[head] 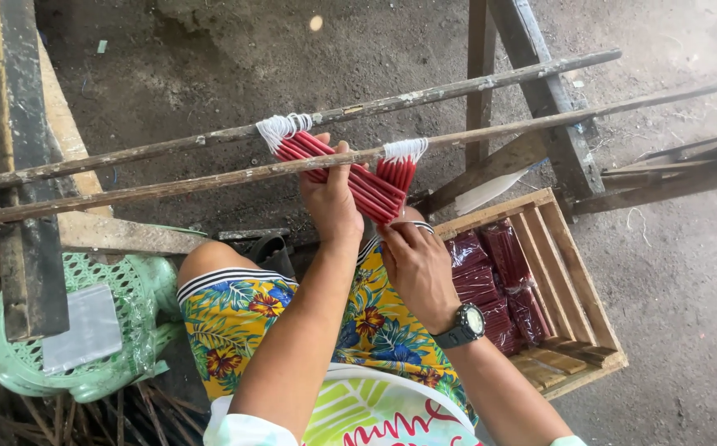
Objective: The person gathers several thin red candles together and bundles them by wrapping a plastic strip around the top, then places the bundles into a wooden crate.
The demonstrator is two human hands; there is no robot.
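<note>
Red candles [358,177] between both hands [375,231]

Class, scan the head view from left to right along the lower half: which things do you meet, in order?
Green plastic chair → left hand → right hand → black wristwatch → wrapped red bundles → wooden crate.

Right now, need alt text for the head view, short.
Two bare hands, left hand and right hand, grip a bundle of thin red candles hanging by white wicks from a weathered wooden pole. A slatted wooden crate of wrapped red candle packs sits on the dirt floor at right.
</note>
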